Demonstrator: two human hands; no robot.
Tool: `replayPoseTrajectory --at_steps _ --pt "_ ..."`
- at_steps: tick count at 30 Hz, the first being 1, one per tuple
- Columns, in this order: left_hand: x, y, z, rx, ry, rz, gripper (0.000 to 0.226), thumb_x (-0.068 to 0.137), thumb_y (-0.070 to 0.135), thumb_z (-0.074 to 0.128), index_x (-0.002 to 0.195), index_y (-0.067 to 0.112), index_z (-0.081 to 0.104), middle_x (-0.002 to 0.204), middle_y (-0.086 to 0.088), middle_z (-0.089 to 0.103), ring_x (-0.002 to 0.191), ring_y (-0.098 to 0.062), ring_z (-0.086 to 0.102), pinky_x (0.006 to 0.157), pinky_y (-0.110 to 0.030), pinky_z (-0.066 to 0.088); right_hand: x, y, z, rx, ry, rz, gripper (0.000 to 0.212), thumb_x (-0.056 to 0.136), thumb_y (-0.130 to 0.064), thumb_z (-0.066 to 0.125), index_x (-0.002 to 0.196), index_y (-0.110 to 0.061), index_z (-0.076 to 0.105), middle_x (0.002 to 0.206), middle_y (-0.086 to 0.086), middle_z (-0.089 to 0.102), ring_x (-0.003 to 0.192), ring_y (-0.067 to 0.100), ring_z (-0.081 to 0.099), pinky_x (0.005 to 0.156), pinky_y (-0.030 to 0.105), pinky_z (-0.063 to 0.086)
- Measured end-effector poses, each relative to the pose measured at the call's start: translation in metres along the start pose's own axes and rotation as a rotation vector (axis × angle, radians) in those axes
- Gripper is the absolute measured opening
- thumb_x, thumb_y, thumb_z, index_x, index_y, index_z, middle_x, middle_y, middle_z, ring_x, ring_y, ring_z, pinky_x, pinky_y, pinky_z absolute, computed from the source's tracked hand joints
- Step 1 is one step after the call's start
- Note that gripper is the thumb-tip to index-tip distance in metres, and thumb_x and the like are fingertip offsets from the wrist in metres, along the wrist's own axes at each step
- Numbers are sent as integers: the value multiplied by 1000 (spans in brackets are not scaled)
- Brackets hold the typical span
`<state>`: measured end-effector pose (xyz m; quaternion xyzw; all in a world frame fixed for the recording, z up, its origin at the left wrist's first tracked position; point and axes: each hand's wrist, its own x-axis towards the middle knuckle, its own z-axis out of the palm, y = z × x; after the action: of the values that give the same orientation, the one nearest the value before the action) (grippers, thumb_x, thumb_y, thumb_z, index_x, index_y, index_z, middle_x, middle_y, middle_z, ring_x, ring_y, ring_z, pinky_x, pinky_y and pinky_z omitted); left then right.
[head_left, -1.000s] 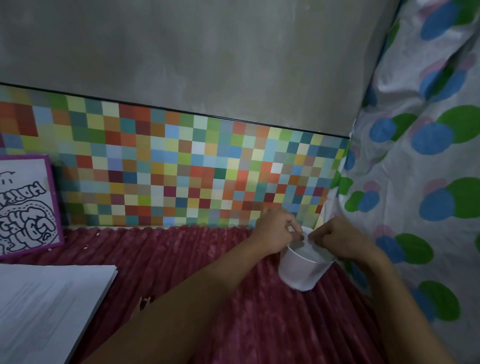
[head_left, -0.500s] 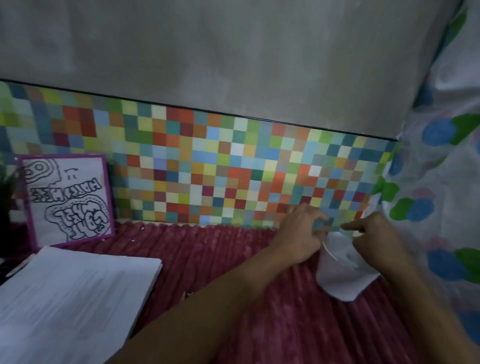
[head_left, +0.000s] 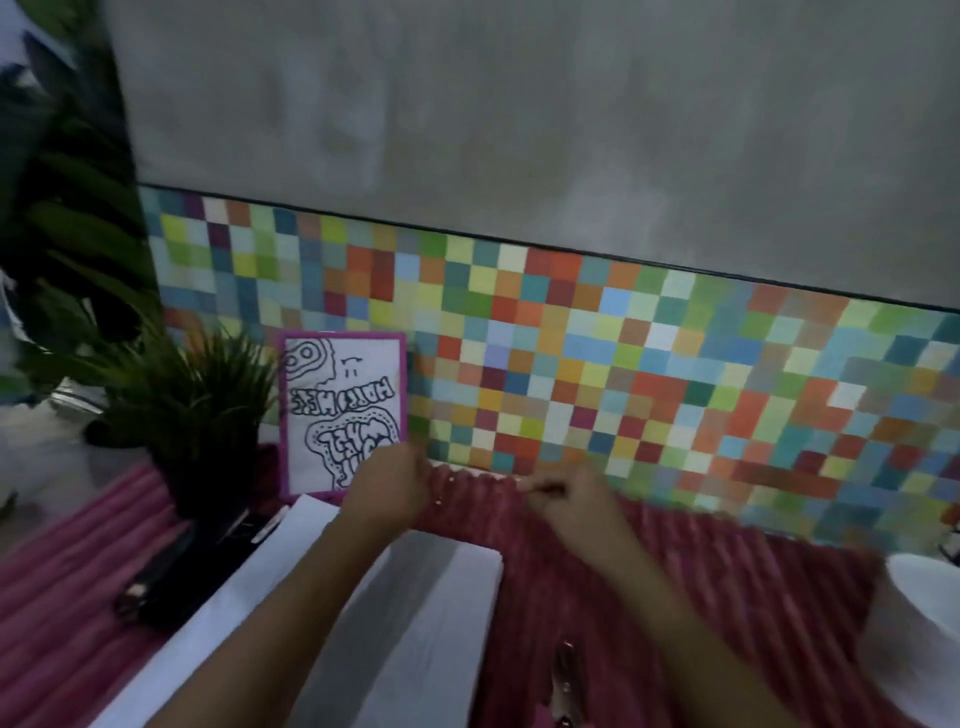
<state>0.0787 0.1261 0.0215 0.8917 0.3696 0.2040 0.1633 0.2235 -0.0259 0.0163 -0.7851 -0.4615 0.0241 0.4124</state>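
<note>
Over red ribbed mat (head_left: 566, 582), left hand (head_left: 387, 491) blurred, grip unclear, right hand (head_left: 571, 501) pinching thin item (head_left: 543, 487)

Home desk — plant (head_left: 192, 400), papers (head_left: 415, 613)

Dim, flat light; motion blur smears the left hand (head_left: 387, 488) and right hand (head_left: 566, 501), the plant (head_left: 197, 395) sinks into shadow
</note>
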Motion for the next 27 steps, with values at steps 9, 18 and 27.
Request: replayPoseTrajectory --at_steps 9,18,27 --pt "8 -40 17 136 8 -224 19 86 5 53 98 9 67 100 -11 67 97 -28 64 82 -33 49 34 -24 87 14 -122 -6 15 77 -5 75 68 4 68 61 13 57 52 14 43 55 20 37" --pt "0 -43 30 98 149 -182 17 95 18 52 101 9 64 102 -7 61 96 -22 60 76 -28 46 46 -15 108 -148 -65 76 30 79 4 64 51 -6 61 61 10 63 56 13 54 58 26 46" --pt "-3 -39 37 65 195 -169 18 95 14 49 102 6 63 106 -9 59 100 -23 58 78 -30 47 64 -1 97 130 136 262 46 80 11 63 52 -26 69 68 1 70 74 16 68 76 34 58"
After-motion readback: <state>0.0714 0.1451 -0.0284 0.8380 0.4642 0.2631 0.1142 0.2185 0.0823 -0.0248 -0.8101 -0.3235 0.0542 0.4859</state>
